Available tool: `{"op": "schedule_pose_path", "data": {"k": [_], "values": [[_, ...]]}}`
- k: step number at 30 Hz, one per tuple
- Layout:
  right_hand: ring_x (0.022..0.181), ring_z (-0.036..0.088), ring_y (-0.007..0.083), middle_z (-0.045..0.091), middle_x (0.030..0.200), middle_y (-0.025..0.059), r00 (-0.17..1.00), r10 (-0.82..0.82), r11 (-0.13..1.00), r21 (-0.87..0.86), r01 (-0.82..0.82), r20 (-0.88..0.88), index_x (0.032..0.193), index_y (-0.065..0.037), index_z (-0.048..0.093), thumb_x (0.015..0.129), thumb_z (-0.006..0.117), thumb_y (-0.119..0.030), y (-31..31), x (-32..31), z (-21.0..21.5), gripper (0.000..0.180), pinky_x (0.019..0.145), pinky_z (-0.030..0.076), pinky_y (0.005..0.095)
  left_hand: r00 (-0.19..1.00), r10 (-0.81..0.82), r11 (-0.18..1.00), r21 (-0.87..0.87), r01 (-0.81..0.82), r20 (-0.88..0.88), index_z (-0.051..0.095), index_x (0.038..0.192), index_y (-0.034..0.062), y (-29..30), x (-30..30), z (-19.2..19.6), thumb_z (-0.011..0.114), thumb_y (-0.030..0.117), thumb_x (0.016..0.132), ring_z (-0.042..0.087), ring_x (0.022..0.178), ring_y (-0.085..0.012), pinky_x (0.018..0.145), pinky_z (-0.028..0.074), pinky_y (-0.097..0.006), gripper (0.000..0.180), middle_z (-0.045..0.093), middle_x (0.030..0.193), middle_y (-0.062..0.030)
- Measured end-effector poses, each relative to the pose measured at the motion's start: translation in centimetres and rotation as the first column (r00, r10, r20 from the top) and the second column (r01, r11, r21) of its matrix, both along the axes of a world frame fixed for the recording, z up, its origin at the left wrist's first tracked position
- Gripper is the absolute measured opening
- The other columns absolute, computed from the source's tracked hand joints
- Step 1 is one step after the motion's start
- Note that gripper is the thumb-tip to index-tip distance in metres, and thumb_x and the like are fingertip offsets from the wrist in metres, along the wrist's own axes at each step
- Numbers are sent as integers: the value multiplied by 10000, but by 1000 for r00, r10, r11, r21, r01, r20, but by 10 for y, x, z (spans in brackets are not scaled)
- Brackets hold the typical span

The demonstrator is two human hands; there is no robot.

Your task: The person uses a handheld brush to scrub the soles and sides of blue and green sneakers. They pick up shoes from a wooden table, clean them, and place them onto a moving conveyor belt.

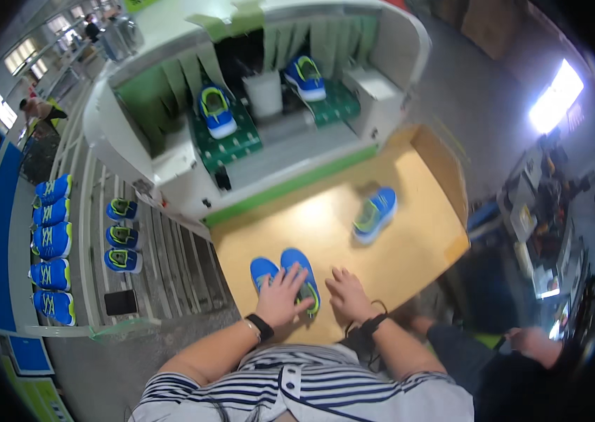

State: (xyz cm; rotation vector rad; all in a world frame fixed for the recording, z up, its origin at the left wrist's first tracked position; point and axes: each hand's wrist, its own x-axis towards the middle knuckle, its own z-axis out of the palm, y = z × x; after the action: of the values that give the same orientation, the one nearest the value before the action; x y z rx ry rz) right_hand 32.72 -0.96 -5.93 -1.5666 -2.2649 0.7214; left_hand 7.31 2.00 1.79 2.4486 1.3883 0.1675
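A pair of blue sneakers with lime-green collars stands side by side at the near edge of a tan tabletop: a left shoe and a right shoe. My left hand lies across them from above, its fingers spread, partly hiding both. Just right of the pair, my right hand hovers at or on the tabletop with fingers apart and nothing in it. Farther off to the right, a single blue sneaker rests on the same surface. Dark bands circle both wrists.
Behind the tabletop, a white machine holds a sneaker and another sneaker on green dotted belts, before strip curtains. On the left, a slatted rack carries several blue sneakers and a dark flat object. A co-worker's arm shows at right.
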Motion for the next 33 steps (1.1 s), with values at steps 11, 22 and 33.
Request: {"op": "schedule_pose_path", "data": {"k": [11, 22, 33], "values": [[1246, 522, 400, 566, 1324, 224, 864, -389, 776, 390, 495, -321, 1296, 12, 556, 917, 648, -62, 133, 14, 56, 397, 1066, 435, 463, 1000, 5, 999, 42, -6, 31, 435, 1517, 167, -1, -1, -4, 586, 608, 916, 499, 1328, -392, 1061, 356, -607, 761, 432, 1572, -132], [1549, 189, 356, 177, 1676, 210, 751, -647, 759, 203, 619, 129, 1611, -13, 135, 894, 708, -479, 131, -11, 12, 1030, 1213, 201, 599, 998, 3, 994, 104, -9, 58, 446, 1510, 176, -4, -3, -7, 570, 589, 930, 512, 1324, -379, 1036, 380, -584, 723, 459, 1548, -147], [1330, 483, 360, 440, 1444, 243, 514, -675, 670, -147, 728, -530, 1524, -42, 261, 710, 751, 7, 136, 54, -17, 952, 1130, 398, 429, 994, 20, 997, 68, -27, 103, 389, 1539, 85, -1, -3, -6, 606, 592, 903, 517, 1322, -344, 1061, 379, -498, 841, 473, 1534, -166]]}}
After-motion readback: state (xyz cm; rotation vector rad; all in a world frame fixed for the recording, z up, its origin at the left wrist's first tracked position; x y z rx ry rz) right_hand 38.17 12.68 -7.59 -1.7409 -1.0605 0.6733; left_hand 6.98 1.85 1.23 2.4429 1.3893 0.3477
